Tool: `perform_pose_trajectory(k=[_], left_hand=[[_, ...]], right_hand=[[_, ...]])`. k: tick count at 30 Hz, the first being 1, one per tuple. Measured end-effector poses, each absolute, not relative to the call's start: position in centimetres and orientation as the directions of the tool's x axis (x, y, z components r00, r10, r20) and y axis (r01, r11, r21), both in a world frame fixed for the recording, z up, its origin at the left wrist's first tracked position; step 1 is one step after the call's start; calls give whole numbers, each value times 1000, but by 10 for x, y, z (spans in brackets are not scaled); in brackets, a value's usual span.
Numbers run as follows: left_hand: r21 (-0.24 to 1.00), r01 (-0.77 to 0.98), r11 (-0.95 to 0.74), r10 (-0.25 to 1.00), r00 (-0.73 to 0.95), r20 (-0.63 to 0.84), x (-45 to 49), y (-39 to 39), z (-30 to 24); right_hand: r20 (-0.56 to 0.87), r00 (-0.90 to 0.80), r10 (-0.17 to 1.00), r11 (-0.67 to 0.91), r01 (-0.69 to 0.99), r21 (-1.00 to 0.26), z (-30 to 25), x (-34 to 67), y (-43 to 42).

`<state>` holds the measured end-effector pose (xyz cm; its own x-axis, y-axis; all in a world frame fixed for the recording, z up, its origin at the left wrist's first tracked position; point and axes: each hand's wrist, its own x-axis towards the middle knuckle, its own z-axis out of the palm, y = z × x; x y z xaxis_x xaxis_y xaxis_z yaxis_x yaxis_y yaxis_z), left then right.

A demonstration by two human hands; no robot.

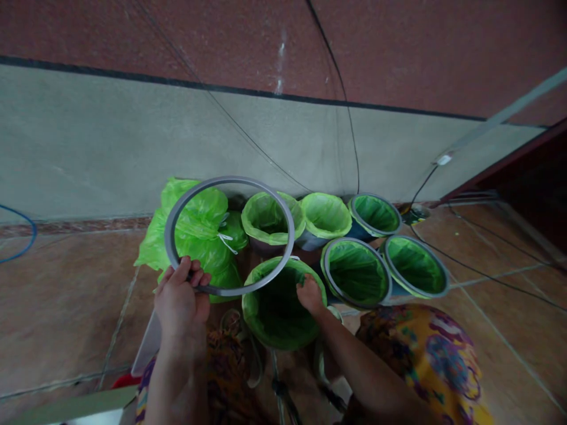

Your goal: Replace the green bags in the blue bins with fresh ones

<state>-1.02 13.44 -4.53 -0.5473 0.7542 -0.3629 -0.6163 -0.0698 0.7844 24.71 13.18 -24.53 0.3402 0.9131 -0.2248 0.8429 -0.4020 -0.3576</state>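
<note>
My left hand [182, 295] grips a grey plastic rim ring [289, 227] by its near left side and holds it up in the air. Through the ring show green tied bags and a lined bin behind. Right below is a trash bin [283, 342] whose inside is covered by a green garbage bag [257, 313], its edge folded out over the mouth. Inside the bin's right edge, my right hand [310, 295] rests with curled fingers at the bag. What those fingers hold, if anything, is hidden.
Stuffed green bags [177, 206] with a white tie lean by the wall at left. Behind and to the right stand several lined bins, some with grey rings, such as the near right bin [416, 265]. Black cables [487, 268] cross the tiled floor; a blue cable [33, 227] lies far left.
</note>
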Motion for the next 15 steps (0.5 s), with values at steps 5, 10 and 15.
perform_pose_trajectory(k=[5,10,15], left_hand=[[797,-601,-67,751,-557,-356,-9,135,-46],[799,-598,-62,750,-556,-358,-8,135,-44],[806,-589,-65,743,-568,-355,-7,134,-44]], right_hand=[[-263,302,916,-388,836,-389,-249,238,140],[-260,214,942,-320,808,-495,-226,256,128],[-361,362,859,-509,534,-675,-205,299,102]])
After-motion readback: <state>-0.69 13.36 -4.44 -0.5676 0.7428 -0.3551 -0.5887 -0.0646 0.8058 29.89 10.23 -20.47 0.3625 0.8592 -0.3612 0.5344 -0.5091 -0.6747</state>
